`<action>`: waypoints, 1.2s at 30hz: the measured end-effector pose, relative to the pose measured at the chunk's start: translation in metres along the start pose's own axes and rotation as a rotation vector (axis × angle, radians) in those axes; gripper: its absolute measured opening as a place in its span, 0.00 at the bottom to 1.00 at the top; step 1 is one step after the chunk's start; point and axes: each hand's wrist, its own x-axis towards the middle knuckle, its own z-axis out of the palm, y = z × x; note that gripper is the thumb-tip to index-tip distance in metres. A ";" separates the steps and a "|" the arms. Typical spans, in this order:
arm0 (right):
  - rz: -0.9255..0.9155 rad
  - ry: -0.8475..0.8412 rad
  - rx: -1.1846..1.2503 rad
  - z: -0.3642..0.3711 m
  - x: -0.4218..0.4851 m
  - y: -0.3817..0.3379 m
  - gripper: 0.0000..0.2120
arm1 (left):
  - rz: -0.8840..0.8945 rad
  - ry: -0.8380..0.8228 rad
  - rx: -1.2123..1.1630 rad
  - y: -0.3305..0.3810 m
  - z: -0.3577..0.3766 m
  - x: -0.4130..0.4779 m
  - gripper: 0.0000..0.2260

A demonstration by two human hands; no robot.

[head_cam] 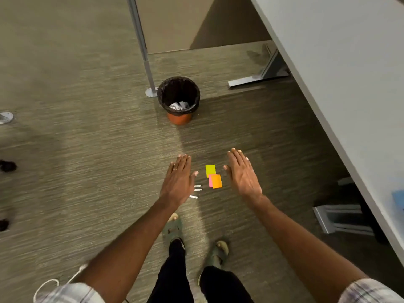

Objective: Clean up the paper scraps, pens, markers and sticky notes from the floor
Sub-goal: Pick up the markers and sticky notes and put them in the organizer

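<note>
**Reaching over scattered stationery**

Both hands are held flat and empty above the floor (87, 149), fingers extended: left hand (178, 181), right hand (242, 174). Between them lie the sticky notes (213, 177); white pens (196, 191) are partly hidden under the left hand. Farther off, crumpled paper is seen in the bin (178, 99).

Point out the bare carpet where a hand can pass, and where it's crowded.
Free: the carpet between the bin and the fingertips of both hands, and the wide stretch left of the left hand. Crowded: the gap between the left hand and right hand, holding the sticky notes and the white pens partly under the left hand.
</note>
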 end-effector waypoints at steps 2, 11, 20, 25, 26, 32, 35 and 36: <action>0.017 -0.012 -0.001 0.019 0.009 0.002 0.24 | 0.003 -0.050 0.010 -0.016 0.012 0.008 0.27; 0.143 -0.128 0.085 0.121 0.059 0.046 0.28 | 0.098 -0.212 0.099 -0.061 0.108 0.069 0.30; 0.171 -0.264 0.028 0.283 0.143 0.154 0.28 | 0.210 -0.492 0.310 -0.127 0.294 0.153 0.42; 0.230 -0.283 0.008 0.406 0.179 0.214 0.27 | 0.245 -0.630 0.388 -0.166 0.418 0.190 0.49; 0.245 -0.284 0.015 0.430 0.185 0.224 0.27 | 0.249 -0.642 0.405 -0.174 0.441 0.194 0.50; 0.373 -0.321 0.059 0.554 0.206 0.276 0.30 | 0.203 -0.680 0.433 -0.218 0.557 0.210 0.56; 0.464 -0.333 0.098 0.596 0.209 0.294 0.36 | 0.201 -0.645 0.414 -0.235 0.593 0.211 0.55; 0.513 -0.310 0.118 0.604 0.212 0.297 0.38 | 0.216 -0.624 0.411 -0.241 0.603 0.211 0.53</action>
